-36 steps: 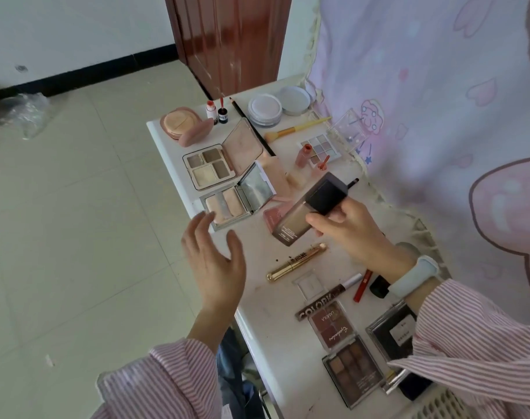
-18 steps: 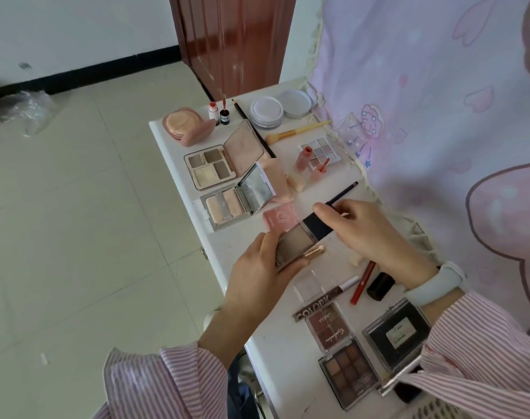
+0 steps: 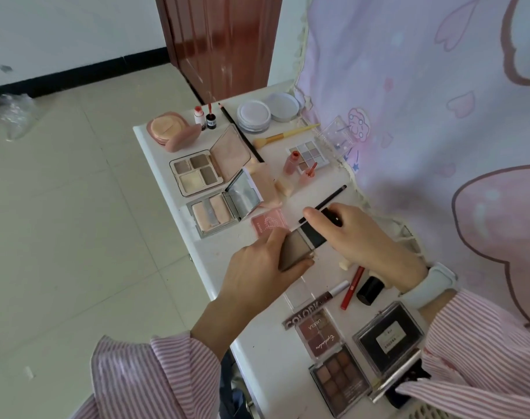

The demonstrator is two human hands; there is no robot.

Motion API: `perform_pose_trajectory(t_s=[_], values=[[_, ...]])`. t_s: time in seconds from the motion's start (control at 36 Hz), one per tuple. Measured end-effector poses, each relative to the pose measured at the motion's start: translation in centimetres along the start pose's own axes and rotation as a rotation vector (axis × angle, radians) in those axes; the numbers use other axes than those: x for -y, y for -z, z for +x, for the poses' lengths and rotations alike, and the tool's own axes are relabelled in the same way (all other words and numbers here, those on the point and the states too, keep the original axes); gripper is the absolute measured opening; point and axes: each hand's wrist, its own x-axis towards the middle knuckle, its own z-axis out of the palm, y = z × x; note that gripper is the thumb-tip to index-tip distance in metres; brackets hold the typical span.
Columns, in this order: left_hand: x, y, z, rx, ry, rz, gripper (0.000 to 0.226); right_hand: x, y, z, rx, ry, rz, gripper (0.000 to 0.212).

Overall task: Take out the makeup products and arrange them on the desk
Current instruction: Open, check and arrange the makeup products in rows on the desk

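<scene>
counter (image 3: pixel 215 261): smooth white, slightly glossy
door (image 3: pixel 224 40): glossy red-brown wood
sleeve (image 3: pixel 155 379): striped pink cloth
open compact's mirror (image 3: pixel 242 193): shiny

Hidden and cut-off parts

The foundation bottle (image 3: pixel 297 246) is partly covered by both hands; the black case (image 3: pixel 405 388) is overlapped by a sleeve, and the worktop (image 3: pixel 257 358) is cut at the bottom edge.
</scene>
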Motion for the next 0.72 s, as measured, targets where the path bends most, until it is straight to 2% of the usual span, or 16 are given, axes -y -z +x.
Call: perform_pose_trajectory(t_s=[0.11,0.25,0.36,0.56,0.67,0.72], values=[[-0.1,-0.4,-0.3,-0.011,-0.014,-0.028,0.053,0.2,-0.3,-0.3,0.030,0.000,-0.037,0.046],[-0.7,-0.8,0.2,-0.010,-0.017,-0.028,0.042,-0.2,-1.4,-0.6,0.104,-0.077,0.064,0.041],[-0.6,-1.1,0.3,-0.014,0.009,-0.067,0.038,-0.3,-0.6,-0.2,0.124,-0.067,0.143,0.041],[-0.3,-1.4,0.2,0.015,0.026,-0.087,0.049,-0.9,-0.7,-0.1,0.141,-0.016,0.060,0.046],[-0.5,-1.2,0.4,-0.022,-0.013,-0.064,0.053,-1.2,-0.4,0.0,0.142,0.010,0.069,0.045],[-0.7,-0.9,0.7,0.066,0.033,-0.076,0.062,-1.3,-0.1,0.1,0.110,0.019,0.065,0.044]])
